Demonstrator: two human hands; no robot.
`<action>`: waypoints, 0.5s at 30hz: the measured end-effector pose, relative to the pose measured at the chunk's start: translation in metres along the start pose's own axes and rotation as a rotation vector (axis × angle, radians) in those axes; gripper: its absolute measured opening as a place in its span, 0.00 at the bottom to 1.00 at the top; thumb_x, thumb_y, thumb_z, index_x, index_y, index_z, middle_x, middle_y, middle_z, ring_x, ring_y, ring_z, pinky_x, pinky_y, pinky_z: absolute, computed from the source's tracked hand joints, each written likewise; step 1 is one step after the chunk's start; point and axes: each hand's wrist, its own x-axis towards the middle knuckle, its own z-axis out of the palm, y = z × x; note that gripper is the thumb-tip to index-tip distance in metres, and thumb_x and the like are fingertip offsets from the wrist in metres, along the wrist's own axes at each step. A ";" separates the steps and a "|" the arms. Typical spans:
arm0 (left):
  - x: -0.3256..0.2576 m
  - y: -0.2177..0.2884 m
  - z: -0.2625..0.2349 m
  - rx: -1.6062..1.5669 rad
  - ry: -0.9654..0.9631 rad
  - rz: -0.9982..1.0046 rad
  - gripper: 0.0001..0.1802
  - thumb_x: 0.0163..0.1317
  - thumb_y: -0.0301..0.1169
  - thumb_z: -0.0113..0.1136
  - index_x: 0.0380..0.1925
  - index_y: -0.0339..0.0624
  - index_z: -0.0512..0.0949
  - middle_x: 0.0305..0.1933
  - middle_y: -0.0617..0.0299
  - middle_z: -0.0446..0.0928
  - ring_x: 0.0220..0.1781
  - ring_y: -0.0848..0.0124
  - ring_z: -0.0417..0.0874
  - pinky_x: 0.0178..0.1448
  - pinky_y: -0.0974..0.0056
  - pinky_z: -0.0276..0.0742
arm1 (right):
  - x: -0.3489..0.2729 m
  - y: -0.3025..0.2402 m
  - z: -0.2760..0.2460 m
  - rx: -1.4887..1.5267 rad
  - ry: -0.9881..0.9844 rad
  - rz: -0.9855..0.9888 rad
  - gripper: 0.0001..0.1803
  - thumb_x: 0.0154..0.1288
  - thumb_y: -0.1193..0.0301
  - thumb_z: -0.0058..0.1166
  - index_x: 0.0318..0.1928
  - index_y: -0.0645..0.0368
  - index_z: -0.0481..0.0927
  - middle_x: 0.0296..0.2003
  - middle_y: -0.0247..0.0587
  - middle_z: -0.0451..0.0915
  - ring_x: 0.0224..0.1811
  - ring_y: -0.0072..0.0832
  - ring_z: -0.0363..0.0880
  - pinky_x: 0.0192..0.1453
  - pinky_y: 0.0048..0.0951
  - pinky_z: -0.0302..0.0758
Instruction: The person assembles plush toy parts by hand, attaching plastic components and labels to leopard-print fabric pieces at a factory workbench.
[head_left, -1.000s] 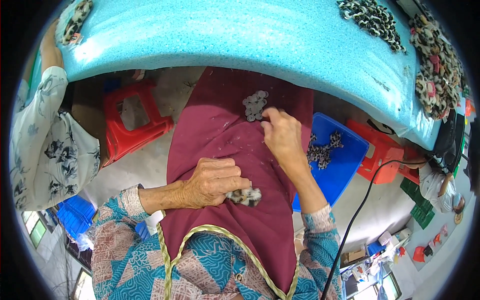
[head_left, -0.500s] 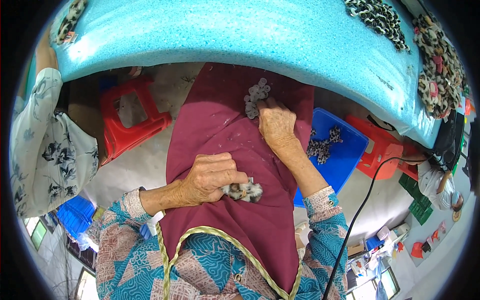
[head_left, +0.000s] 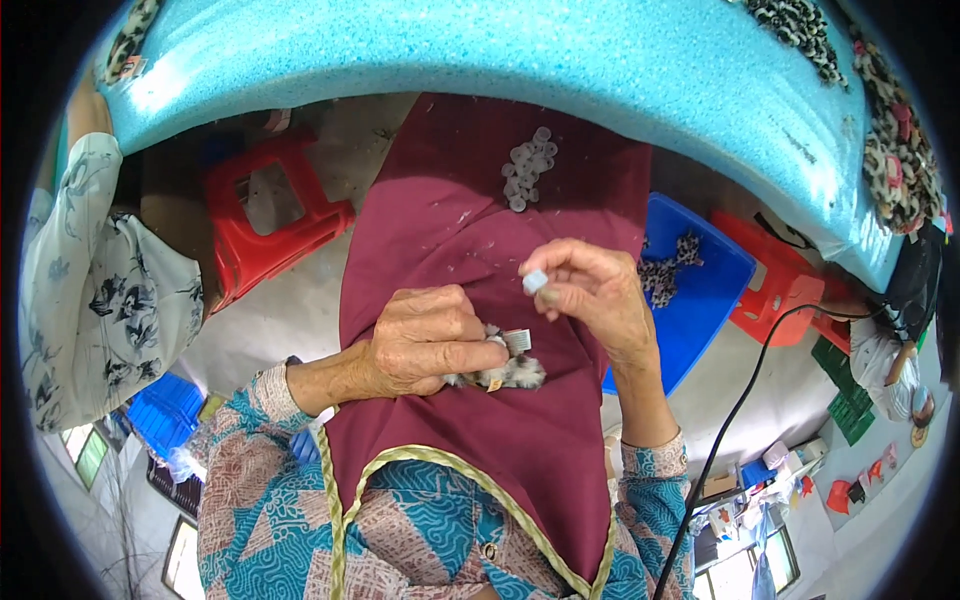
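Observation:
My left hand [head_left: 432, 342] is closed round a small furry plush piece [head_left: 522, 373], spotted black, white and tan, low on the maroon apron [head_left: 440, 230]. A white label [head_left: 517, 341] sticks out of the fur, and most of the piece is hidden under my fingers. Between thumb and fingertips, my right hand [head_left: 592, 292] pinches a small whitish plastic piece [head_left: 535, 282], above and to the right of the plush. Farther up the apron lies a cluster of similar translucent plastic pieces [head_left: 526, 172].
A blue speckled tabletop [head_left: 480, 60] curves across the far side, with spotted plush heaps [head_left: 898, 150] at its right. Right of my lap is a blue bin [head_left: 690, 320] holding spotted pieces. Red stools [head_left: 285, 225] stand on both sides. Another person's sleeve [head_left: 95, 290] is at left.
My right hand has left the cluster of plastic pieces and come back toward the plush, carrying one piece. More of the plush and its label now shows beside my left hand.

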 end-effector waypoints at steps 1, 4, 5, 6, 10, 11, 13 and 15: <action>0.002 0.000 0.001 -0.003 -0.006 0.000 0.16 0.35 0.24 0.55 0.30 0.37 0.79 0.21 0.62 0.70 0.21 0.68 0.71 0.22 0.66 0.68 | -0.003 -0.001 0.002 0.059 -0.052 0.043 0.08 0.56 0.77 0.57 0.38 0.63 0.78 0.28 0.31 0.77 0.28 0.13 0.73 0.28 0.15 0.70; 0.002 0.000 0.002 -0.009 -0.018 -0.015 0.15 0.36 0.25 0.55 0.30 0.37 0.80 0.21 0.62 0.71 0.21 0.68 0.72 0.22 0.66 0.69 | -0.005 0.008 0.004 0.105 -0.123 0.062 0.08 0.58 0.76 0.56 0.38 0.63 0.78 0.27 0.31 0.77 0.26 0.12 0.73 0.26 0.14 0.70; 0.001 -0.001 0.002 -0.012 -0.020 -0.027 0.15 0.36 0.25 0.55 0.30 0.37 0.80 0.21 0.62 0.71 0.21 0.68 0.72 0.22 0.66 0.68 | -0.004 0.010 0.004 0.052 -0.076 0.078 0.08 0.58 0.76 0.56 0.38 0.64 0.78 0.26 0.31 0.77 0.25 0.13 0.73 0.26 0.14 0.70; -0.001 -0.002 0.002 -0.011 -0.023 -0.027 0.15 0.36 0.25 0.55 0.30 0.37 0.80 0.21 0.62 0.71 0.21 0.68 0.72 0.22 0.66 0.68 | -0.003 0.013 0.004 -0.002 -0.028 0.094 0.07 0.59 0.75 0.55 0.39 0.64 0.78 0.26 0.32 0.77 0.24 0.13 0.73 0.26 0.14 0.70; -0.007 -0.005 0.003 -0.028 -0.071 -0.085 0.19 0.60 0.41 0.50 0.31 0.35 0.80 0.25 0.59 0.75 0.24 0.64 0.75 0.27 0.64 0.72 | -0.001 0.026 0.000 -0.032 -0.151 0.058 0.07 0.61 0.76 0.51 0.39 0.63 0.78 0.27 0.32 0.77 0.24 0.13 0.72 0.26 0.15 0.70; -0.006 -0.005 0.002 -0.052 -0.075 -0.096 0.21 0.61 0.44 0.49 0.31 0.35 0.80 0.25 0.58 0.75 0.24 0.64 0.75 0.28 0.63 0.72 | -0.001 0.024 0.001 -0.132 -0.203 0.026 0.08 0.58 0.78 0.51 0.39 0.62 0.78 0.28 0.34 0.78 0.25 0.19 0.75 0.28 0.20 0.72; -0.001 -0.004 0.004 -0.059 -0.061 -0.101 0.15 0.48 0.34 0.52 0.30 0.35 0.80 0.23 0.59 0.74 0.23 0.65 0.74 0.26 0.64 0.71 | 0.003 0.020 0.003 -0.259 -0.268 -0.153 0.08 0.57 0.78 0.51 0.39 0.62 0.78 0.28 0.37 0.78 0.26 0.24 0.76 0.30 0.23 0.73; 0.000 -0.004 0.004 -0.065 -0.048 -0.105 0.15 0.35 0.25 0.54 0.29 0.36 0.79 0.22 0.60 0.72 0.22 0.67 0.72 0.24 0.65 0.69 | 0.003 0.012 0.010 -0.383 -0.326 -0.323 0.10 0.53 0.79 0.51 0.38 0.63 0.77 0.30 0.44 0.78 0.30 0.37 0.78 0.35 0.31 0.73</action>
